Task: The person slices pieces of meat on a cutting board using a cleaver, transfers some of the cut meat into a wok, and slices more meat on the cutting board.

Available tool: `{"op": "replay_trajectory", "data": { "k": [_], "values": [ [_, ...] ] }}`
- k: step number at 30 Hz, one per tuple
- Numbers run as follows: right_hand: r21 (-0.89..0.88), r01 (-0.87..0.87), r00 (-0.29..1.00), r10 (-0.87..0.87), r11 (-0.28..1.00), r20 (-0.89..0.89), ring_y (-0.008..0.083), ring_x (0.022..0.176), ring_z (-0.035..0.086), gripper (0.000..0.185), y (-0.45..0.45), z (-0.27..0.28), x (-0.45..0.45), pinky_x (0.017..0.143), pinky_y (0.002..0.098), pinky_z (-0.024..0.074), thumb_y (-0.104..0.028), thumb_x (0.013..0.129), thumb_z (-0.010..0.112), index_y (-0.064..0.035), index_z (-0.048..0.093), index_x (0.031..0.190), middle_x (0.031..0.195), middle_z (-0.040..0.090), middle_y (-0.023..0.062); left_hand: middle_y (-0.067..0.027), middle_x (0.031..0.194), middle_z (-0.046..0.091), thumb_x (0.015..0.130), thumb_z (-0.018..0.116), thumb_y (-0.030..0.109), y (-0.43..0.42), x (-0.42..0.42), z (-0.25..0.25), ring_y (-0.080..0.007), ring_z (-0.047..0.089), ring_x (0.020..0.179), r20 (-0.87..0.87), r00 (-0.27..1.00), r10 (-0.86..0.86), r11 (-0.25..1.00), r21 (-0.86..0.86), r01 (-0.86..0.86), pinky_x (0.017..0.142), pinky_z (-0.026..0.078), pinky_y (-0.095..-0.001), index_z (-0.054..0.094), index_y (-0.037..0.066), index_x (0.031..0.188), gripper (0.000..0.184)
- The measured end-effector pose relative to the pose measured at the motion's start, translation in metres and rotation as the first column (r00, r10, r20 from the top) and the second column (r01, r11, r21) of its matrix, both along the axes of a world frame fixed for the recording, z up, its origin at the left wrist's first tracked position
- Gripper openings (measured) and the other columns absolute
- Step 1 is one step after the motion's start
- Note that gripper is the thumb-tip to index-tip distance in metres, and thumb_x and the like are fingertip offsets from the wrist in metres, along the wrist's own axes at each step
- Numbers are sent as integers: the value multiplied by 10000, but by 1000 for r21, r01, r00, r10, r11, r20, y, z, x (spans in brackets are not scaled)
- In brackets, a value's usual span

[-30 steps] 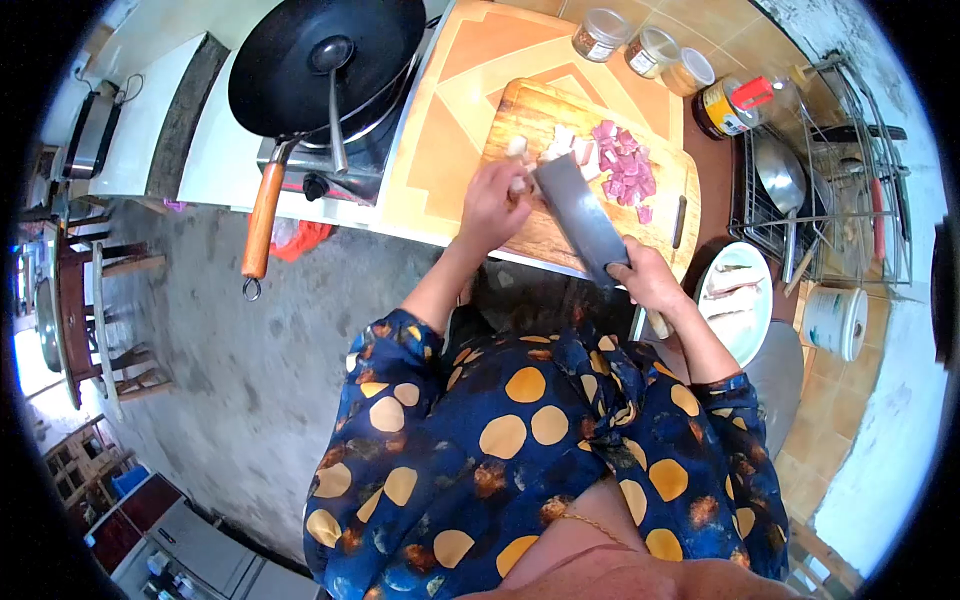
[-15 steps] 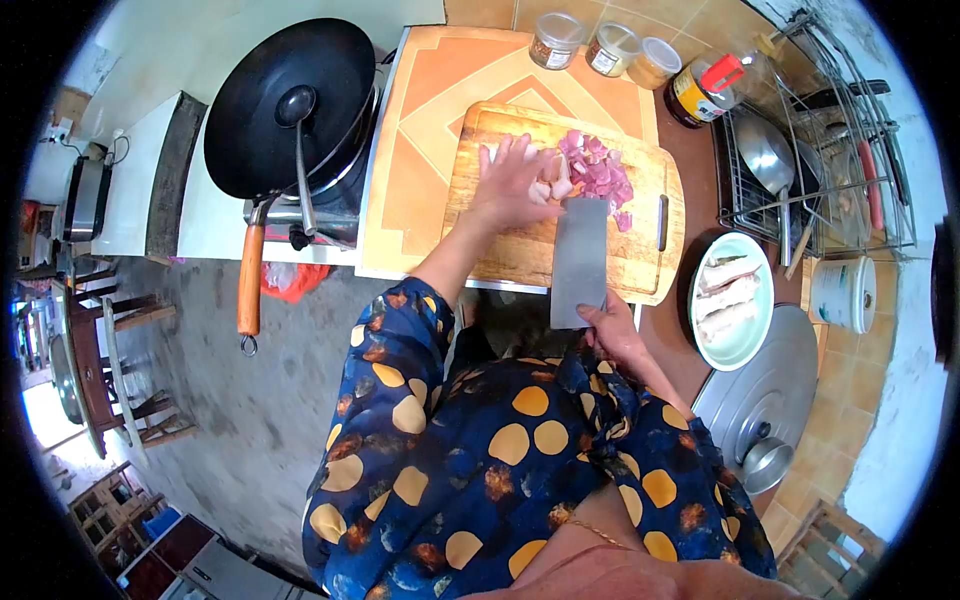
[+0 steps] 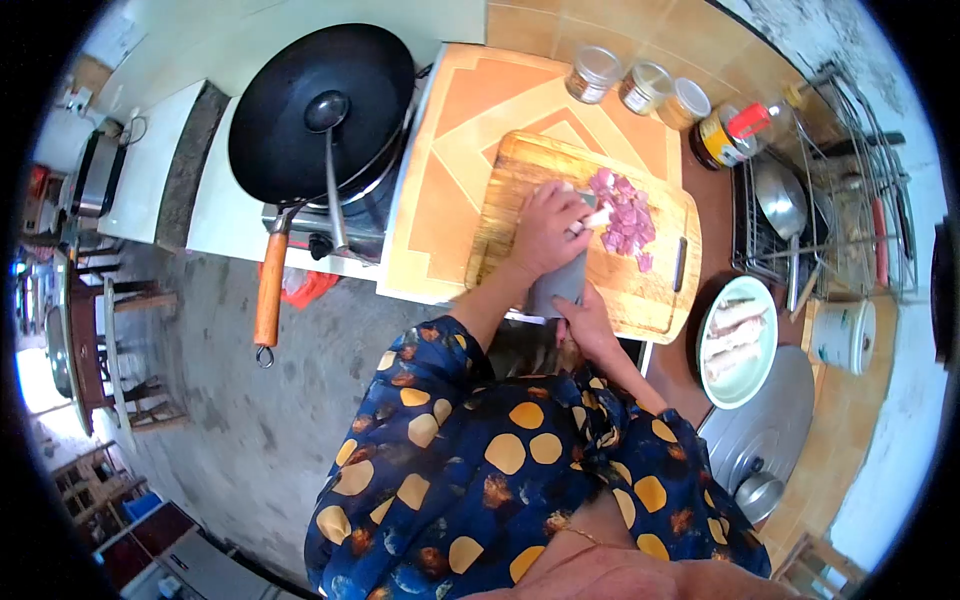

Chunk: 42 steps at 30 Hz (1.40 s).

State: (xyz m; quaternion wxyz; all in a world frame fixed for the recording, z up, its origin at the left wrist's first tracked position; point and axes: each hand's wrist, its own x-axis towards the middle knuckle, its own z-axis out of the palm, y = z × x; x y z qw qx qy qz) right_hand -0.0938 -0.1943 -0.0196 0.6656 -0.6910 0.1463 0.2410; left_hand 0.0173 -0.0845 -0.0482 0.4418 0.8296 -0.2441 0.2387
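My right hand (image 3: pixel 590 325) grips the handle end of a cleaver (image 3: pixel 560 287) at the near edge of the wooden cutting board (image 3: pixel 500 215). The cleaver's broad blade lies under my left hand (image 3: pixel 550 228). My left fingers are curled over several pale whitish pieces (image 3: pixel 600 217), which show past the fingertips against the blade. I cannot tell whether these are garlic or fatty meat. Beside them, a heap of cut pinkish-red meat (image 3: pixel 627 212) lies on the board.
A black wok (image 3: pixel 300 160) with a ladle (image 3: pixel 327 112) sits on the stove at left, its wooden handle (image 3: pixel 270 290) jutting out. Jars (image 3: pixel 645 87) and a sauce bottle (image 3: pixel 722 137) stand behind. At right are a bowl (image 3: pixel 757 372) of pale strips, a grey lid (image 3: pixel 795 410) and a wire rack (image 3: pixel 850 240).
My left hand has gone from spread over the pale pieces to curled around them, above the blade. The cleaver has slid left beneath it. The camera view has shifted slightly.
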Motion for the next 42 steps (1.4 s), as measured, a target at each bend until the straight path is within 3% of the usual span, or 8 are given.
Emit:
{"op": "replay_trajectory", "data": {
  "k": [7, 18, 22, 28, 34, 36, 40, 42],
  "values": [
    [-52, 2, 997, 2, 999, 79, 134, 402, 494, 223, -2, 40, 11, 360, 256, 402, -40, 843, 533, 12, 451, 1043, 740, 569, 86, -60, 939, 584, 605, 696, 164, -8, 13, 36, -325, 483, 1054, 128, 990, 50, 964, -265, -15, 900, 408, -434, 642, 118, 832, 237],
    [-139, -264, 907, 295, 954, 300, 131, 433, 504, 177, 118, 138, 119, 393, 261, 409, -41, 802, 544, 19, 519, 966, 737, 585, 83, -68, 887, 639, 650, 694, 174, 152, 92, 141, -249, 579, 924, 348, 867, 356, 933, -89, -348, 895, 441, -388, 667, 88, 834, 204],
    [8, -411, 877, 393, 912, 276, 137, 446, 514, 143, 169, 119, 151, 410, 272, 420, -42, 789, 541, 12, 547, 922, 718, 589, 78, -109, 926, 644, 663, 693, 220, 224, 103, 111, -274, 599, 898, 194, 878, 438, 896, -22, -443, 840, 466, -362, 667, 61, 880, 271],
    [-105, -441, 867, 454, 891, 205, 106, 420, 464, 156, 178, 117, 162, 394, 249, 380, -40, 809, 537, 6, 534, 958, 717, 565, 58, -177, 909, 654, 719, 603, 232, 279, 96, 85, -265, 643, 834, -541, 691, 480, 847, 80, -526, 774, 486, -336, 639, 51, 1036, 367],
    [-48, -338, 917, 341, 940, 209, 102, 419, 465, 178, 126, 133, 143, 389, 240, 411, -51, 817, 543, 13, 523, 982, 718, 561, 54, -174, 921, 649, 737, 534, 182, 296, 108, 88, -318, 622, 894, -385, 720, 577, 813, 180, -554, 832, 474, -383, 678, 88, 955, 277],
    [-3, -267, 944, 263, 964, 199, 106, 420, 473, 210, 89, 139, 127, 378, 247, 420, -45, 819, 540, 13, 520, 1020, 733, 573, 62, -181, 912, 648, 750, 513, 176, 276, 94, 121, -304, 623, 892, -392, 734, 555, 794, -13, -608, 806, 482, -384, 669, 52, 931, 269],
    [120, -56, 976, 29, 991, 218, 102, 408, 471, 254, -2, 124, 87, 344, 249, 432, -39, 823, 545, 6, 504, 1070, 730, 570, 58, -151, 954, 643, 790, 526, 97, 185, 44, 142, -210, 624, 890, -127, 965, 230, 947, -197, -252, 796, 479, -312, 619, -7, 990, 243],
    [73, 66, 981, -78, 995, 176, 99, 391, 463, 246, -40, 129, 54, 339, 252, 433, -50, 826, 549, 1, 494, 1060, 715, 558, 52, -177, 1018, 587, 752, 622, 206, 132, 27, 95, -298, 572, 968, -42, 999, 4, 992, -130, -10, 843, 458, -344, 581, 55, 1072, 356]
  ]
}}
